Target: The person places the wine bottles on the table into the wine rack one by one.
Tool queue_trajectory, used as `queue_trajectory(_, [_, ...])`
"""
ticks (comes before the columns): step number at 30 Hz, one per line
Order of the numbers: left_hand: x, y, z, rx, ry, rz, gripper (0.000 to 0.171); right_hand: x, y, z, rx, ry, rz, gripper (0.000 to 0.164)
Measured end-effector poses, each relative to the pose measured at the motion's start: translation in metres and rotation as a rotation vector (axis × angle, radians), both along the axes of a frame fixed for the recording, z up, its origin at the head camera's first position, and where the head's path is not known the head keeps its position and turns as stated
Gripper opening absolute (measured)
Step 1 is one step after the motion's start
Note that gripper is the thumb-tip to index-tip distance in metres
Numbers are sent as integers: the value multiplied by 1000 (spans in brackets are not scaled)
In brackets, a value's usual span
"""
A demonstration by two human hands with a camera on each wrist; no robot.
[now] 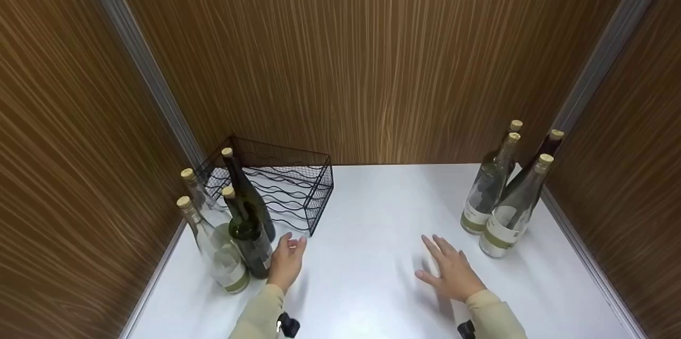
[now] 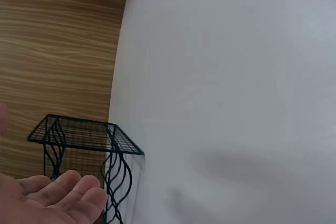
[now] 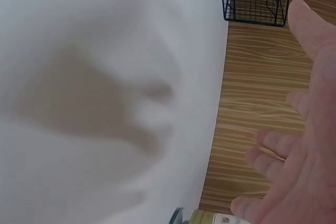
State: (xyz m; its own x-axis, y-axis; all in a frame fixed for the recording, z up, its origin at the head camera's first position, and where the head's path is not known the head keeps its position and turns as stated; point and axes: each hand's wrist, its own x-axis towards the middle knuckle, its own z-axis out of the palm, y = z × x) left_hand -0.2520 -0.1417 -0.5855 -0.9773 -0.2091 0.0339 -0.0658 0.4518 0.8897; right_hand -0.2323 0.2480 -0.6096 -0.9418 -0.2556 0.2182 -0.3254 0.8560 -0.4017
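Fingers loosely bent and empty, the left hand [image 1: 286, 263] hovers just beside four corked bottles [image 1: 248, 230], near a black wire rack [image 1: 319, 190]; over the table [image 1: 367, 222], the right hand [image 1: 452, 272] spreads empty fingers near four more bottles [image 1: 511, 216].

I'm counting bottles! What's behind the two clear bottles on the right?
Behind the clear bottles are two dark bottles: you can see their corks and bits of neck, with the wood-patterned wall farther back. Their bases can't be seen, because the clear bottles cover them.
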Motion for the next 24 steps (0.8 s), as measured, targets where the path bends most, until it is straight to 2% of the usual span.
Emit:
queue_trajectory(2, [-9, 5, 7, 95, -52, 4, 64, -4, -4, 1, -4, -7, 10, 81])
queue_trajectory(9, [-49, 16, 26, 605, -247, 32, 75, -14, -19, -1, 0, -57, 47, 80])
queue_trajectory(13, [-73, 19, 30, 759, -320, 93, 76, -20, -25, 0, -5, -77, 62, 80])
queue_trajectory(16, [-87, 21, 31, 836, -338, 127, 73, -22, -27, 1, 1, -75, 61, 81])
queue_trajectory(18, [-92, 23, 32, 848, -342, 129, 71, -23, -27, 1, 3, -76, 58, 82])
queue_trajectory(21, [-96, 27, 31, 815, -344, 118, 68, -23, -27, 0, 0, -92, 55, 82])
queue_trajectory(24, [-98, 31, 30, 738, -333, 109, 65, -22, -25, -2, -2, -108, 54, 81])
